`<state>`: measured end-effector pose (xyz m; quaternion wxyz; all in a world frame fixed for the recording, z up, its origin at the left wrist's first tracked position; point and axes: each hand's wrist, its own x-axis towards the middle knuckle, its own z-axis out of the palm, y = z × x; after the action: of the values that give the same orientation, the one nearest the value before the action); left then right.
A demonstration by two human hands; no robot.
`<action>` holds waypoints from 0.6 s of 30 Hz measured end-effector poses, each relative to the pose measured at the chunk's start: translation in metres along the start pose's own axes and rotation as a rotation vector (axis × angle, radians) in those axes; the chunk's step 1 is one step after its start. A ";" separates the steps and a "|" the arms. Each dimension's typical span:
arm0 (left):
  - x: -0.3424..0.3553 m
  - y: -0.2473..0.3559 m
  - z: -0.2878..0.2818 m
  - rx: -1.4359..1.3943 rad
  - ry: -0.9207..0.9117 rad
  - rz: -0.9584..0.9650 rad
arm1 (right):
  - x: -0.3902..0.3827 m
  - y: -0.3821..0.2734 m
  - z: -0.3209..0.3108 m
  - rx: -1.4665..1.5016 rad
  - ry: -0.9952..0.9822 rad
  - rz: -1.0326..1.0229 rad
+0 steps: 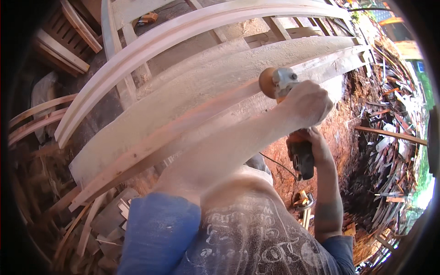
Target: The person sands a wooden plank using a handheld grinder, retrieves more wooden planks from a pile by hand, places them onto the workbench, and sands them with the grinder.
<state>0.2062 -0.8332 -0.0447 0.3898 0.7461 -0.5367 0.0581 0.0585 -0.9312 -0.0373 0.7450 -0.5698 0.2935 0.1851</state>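
Observation:
Both my hands are closed around an angle grinder (301,160), right of the middle of the view. My left hand (308,104) reaches across my body and wraps the grinder's front, just behind its grey metal head. Lower down, my right hand (316,141) grips the orange and black rear of the body. The brown round disc (267,83) at the head is at the edge of a long curved wooden beam (197,112); whether it touches the wood I cannot tell. Pale dust lies on the beam and my left forearm.
Another curved wooden piece (183,34) lies beyond the beam across slatted boards. A small orange tool (147,18) rests at the far left. Wood scraps (389,151) pile up at the right, offcuts (110,224) at the lower left. A dark cord (279,165) hangs near the grinder.

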 end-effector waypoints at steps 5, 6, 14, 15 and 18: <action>0.007 -0.004 -0.005 0.093 -0.088 -0.012 | 0.003 -0.005 0.017 -0.029 0.131 0.006; 0.007 -0.001 -0.005 0.049 -0.085 -0.037 | -0.001 -0.003 0.016 0.004 0.180 0.020; -0.115 0.025 -0.111 0.204 0.011 -0.283 | 0.013 -0.010 0.097 -0.580 -0.465 0.085; -0.119 0.022 -0.116 0.218 0.019 -0.297 | 0.013 -0.026 0.107 -0.590 -0.521 0.098; -0.111 0.026 -0.124 0.283 -0.014 -0.332 | 0.019 -0.032 0.099 -0.566 -0.575 0.017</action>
<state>0.1790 -0.6728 -0.0015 0.2816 0.8719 -0.3958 0.0625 0.1149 -0.8466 -0.0080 0.6087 -0.6750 0.0153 0.4168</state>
